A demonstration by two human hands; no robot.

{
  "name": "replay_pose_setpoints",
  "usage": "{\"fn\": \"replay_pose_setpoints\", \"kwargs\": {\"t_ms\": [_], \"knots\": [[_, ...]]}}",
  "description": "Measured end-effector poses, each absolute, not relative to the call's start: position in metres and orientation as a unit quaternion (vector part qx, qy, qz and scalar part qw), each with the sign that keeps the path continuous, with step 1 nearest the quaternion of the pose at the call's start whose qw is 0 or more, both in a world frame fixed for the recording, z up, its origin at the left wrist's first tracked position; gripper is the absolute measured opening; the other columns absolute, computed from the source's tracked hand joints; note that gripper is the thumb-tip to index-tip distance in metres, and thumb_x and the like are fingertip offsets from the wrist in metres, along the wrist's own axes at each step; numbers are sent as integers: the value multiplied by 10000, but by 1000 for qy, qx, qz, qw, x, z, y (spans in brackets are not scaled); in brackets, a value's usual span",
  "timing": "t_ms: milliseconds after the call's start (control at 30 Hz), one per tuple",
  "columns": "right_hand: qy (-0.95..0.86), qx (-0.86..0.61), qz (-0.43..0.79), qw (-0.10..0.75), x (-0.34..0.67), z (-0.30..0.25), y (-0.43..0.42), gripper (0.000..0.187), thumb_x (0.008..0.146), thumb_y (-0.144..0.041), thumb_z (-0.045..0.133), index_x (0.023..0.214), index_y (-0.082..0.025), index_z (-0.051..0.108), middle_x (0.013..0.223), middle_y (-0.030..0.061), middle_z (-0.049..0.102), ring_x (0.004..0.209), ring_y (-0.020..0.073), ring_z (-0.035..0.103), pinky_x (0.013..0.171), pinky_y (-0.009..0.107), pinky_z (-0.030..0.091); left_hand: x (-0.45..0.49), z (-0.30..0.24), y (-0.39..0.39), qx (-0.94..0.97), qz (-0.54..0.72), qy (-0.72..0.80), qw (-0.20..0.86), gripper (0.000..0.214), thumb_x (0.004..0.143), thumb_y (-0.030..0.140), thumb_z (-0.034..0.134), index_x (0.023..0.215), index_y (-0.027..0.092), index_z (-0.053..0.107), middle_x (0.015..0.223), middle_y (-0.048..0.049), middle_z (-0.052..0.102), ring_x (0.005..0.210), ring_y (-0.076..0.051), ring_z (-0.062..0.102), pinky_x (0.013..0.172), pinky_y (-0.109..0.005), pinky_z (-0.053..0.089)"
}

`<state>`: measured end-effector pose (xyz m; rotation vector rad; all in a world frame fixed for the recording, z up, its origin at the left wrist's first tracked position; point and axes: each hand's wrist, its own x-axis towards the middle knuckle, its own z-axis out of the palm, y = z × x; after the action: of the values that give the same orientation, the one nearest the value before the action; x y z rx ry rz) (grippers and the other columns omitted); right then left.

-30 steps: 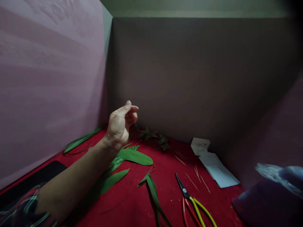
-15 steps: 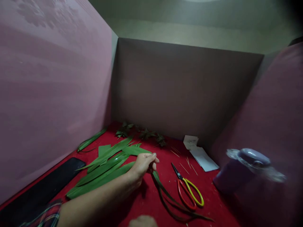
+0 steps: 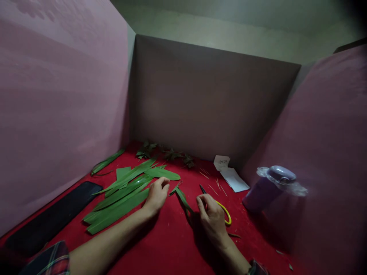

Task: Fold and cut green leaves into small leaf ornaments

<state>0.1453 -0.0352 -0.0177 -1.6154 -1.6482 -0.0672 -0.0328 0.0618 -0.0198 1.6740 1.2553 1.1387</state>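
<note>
My left hand [image 3: 157, 195] is over the red cloth beside long green leaves [image 3: 124, 204], its fingers loosely bent and slightly apart, with nothing visible in them. A narrow green leaf strip [image 3: 183, 200] lies on the cloth between my hands, bent at its upper end. My right hand [image 3: 212, 217] is just right of this strip, fingers curved with a gap at the thumb. It covers most of the scissors [image 3: 226, 214]; a dark blade tip and the yellow handle show. Whether the right hand touches the strip or the scissors is unclear.
Thin sticks [image 3: 213, 189] lie behind the scissors, near white papers [image 3: 233, 179]. A purple container [image 3: 259, 193] with plastic wrap stands right. Leafy sprigs [image 3: 173, 154] lie along the back panel [image 3: 212, 103]. A dark flat object [image 3: 54, 217] is at left.
My left hand has drawn left, away from the leaf strip, which now lies on the cloth. My right hand has come up from the bottom edge to over the scissors. The view has shifted.
</note>
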Motion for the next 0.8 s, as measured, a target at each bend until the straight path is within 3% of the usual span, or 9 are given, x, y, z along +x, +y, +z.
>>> {"fn": "replay_pose_setpoints", "kwargs": {"t_ms": [100,267,500,633,800], "knots": [[-682,-626,-40,376,140,-21,-37,254,905,-298,374,762,-188,554,731,33,596,682,162,552,641,254,378,-34,-20,62,746,378,496,233,155,784,193,450,799,158,600,841,-67,614,815,-162,548,761,-277,393],[-707,-614,-32,349,138,-23,-40,244,909,-303,378,786,-191,556,743,33,583,693,161,544,630,247,371,-26,-14,52,797,226,553,90,205,782,357,509,740,176,597,861,-82,573,860,-211,515,716,-310,375],[-721,-609,-3,330,135,-20,-44,218,895,-279,402,774,-184,558,743,38,578,704,165,538,633,257,370,-22,-17,49,791,224,560,101,84,744,266,564,713,190,579,820,-41,573,824,-178,497,716,-283,343],[-673,-616,75,402,137,-22,-42,166,871,-302,446,898,-180,556,832,66,607,766,191,561,680,293,401,-21,-15,42,797,292,515,121,95,777,249,527,713,189,564,762,-29,587,776,-171,499,700,-283,340],[-550,-559,295,546,136,-27,-33,319,764,-388,592,989,-177,511,867,63,621,799,194,590,684,299,454,-19,-10,26,809,382,435,103,99,809,234,488,756,188,559,766,-22,591,775,-169,498,756,-307,335]]}}
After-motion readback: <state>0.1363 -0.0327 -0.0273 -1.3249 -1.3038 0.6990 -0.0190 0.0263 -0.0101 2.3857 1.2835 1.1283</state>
